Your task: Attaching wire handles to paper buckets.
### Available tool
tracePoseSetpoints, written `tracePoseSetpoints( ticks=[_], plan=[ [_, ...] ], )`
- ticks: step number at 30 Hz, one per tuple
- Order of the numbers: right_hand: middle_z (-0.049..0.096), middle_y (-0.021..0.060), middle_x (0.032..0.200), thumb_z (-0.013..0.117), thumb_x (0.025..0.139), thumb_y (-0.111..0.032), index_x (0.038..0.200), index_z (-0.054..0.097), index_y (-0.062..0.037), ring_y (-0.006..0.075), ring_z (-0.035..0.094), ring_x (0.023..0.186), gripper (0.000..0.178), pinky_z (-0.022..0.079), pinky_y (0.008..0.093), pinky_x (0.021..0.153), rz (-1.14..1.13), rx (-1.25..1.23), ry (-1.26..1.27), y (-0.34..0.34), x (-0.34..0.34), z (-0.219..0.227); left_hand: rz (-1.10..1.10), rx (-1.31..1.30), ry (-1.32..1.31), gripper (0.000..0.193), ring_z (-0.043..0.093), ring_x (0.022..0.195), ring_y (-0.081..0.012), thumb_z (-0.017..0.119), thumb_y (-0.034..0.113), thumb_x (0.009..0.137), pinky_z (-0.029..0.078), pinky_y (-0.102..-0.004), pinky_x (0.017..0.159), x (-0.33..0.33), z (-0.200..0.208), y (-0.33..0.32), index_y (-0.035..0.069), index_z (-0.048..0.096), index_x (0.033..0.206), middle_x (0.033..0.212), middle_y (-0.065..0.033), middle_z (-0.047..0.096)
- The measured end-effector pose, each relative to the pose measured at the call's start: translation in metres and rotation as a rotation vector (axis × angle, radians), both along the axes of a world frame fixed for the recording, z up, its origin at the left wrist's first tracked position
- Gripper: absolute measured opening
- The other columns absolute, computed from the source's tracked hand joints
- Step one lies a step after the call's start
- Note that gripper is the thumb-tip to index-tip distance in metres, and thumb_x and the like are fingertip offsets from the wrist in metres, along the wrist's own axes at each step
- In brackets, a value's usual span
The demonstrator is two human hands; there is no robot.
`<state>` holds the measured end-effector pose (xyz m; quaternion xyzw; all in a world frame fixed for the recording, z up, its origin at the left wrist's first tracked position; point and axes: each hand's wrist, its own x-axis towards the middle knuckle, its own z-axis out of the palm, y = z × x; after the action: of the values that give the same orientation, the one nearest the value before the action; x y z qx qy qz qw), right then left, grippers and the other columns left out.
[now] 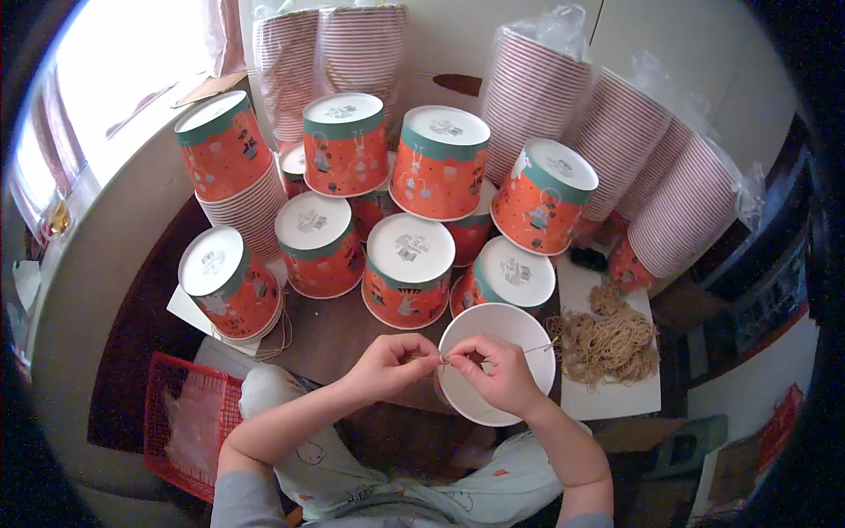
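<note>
An open white paper bucket (pixel 506 322) stands mouth-up before me at the table's near edge. My left hand (pixel 398 363) is at its left rim, thumb and fingers pinched on a thin tan cord. Close beside it, over the mouth, my right hand (pixel 495 371) pinches the same cord, the fingertips of both hands nearly touching. A stretch of cord (pixel 538 348) crosses to the right rim. The exact knot or loop between my fingers is too small to make out. Right of the bucket, a tangled heap of tan cords (pixel 616 348) lies on a white board (pixel 616 400).
Several orange and green paper buckets (pixel 409 273) stand upside down across the table, some stacked on others. Tall plastic-wrapped bucket stacks (pixel 537 97) line the back and right. A red basket (pixel 158 422) holding clear plastic sits at lower left, near my knee.
</note>
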<state>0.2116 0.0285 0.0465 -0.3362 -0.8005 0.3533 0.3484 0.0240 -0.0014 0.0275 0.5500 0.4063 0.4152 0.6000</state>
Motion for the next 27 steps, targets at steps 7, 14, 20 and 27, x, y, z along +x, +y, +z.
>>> tracePoseSetpoints(
  ticks=[7,14,20,27],
  plan=[
    [0.059,0.0075,0.071,0.061,0.077,-0.01,0.08,0.059,-0.003,0.0168,0.055,0.058,0.008,0.042,0.0286,0.052,-0.016,0.003,0.011,0.0007,-0.0004,-0.0031,0.074,0.046,-0.001,0.018,0.054,0.073,-0.0036,0.057,0.011,0.083,0.045,-0.0185,0.064,0.0051,0.0008,-0.0018,-0.003,0.059,0.093,0.078,-0.0016,0.061],
    [0.062,0.0067,0.078,0.061,0.078,-0.007,0.083,0.059,-0.0008,0.0123,0.06,0.07,0.008,0.048,0.0249,0.063,-0.005,-0.05,-0.042,0.0,0.0005,0.0004,0.133,0.134,0.09,0.017,0.057,0.075,-0.0057,0.059,0.01,0.081,0.047,-0.0207,0.066,0.0057,0.0019,-0.0025,-0.003,0.062,0.091,0.08,-0.0045,0.064],
    [0.061,0.0073,0.076,0.06,0.079,-0.008,0.083,0.057,-0.0007,0.014,0.06,0.07,0.008,0.048,0.0259,0.063,0.006,-0.035,-0.063,0.0009,0.0008,-0.0009,0.234,0.297,0.185,0.016,0.061,0.071,-0.0092,0.061,0.01,0.08,0.049,-0.0227,0.064,0.0023,-0.0036,0.0014,-0.001,0.064,0.09,0.08,-0.0074,0.065],
    [0.059,0.0081,0.072,0.057,0.079,-0.007,0.081,0.055,-0.0019,0.0173,0.059,0.067,0.006,0.046,0.0276,0.061,0.019,0.018,-0.078,0.0005,0.0007,0.0005,0.238,0.302,0.181,0.014,0.06,0.071,-0.0086,0.06,0.009,0.08,0.049,-0.0231,0.063,0.0023,-0.0014,0.0009,-0.002,0.063,0.089,0.079,-0.0066,0.064]
  ],
)
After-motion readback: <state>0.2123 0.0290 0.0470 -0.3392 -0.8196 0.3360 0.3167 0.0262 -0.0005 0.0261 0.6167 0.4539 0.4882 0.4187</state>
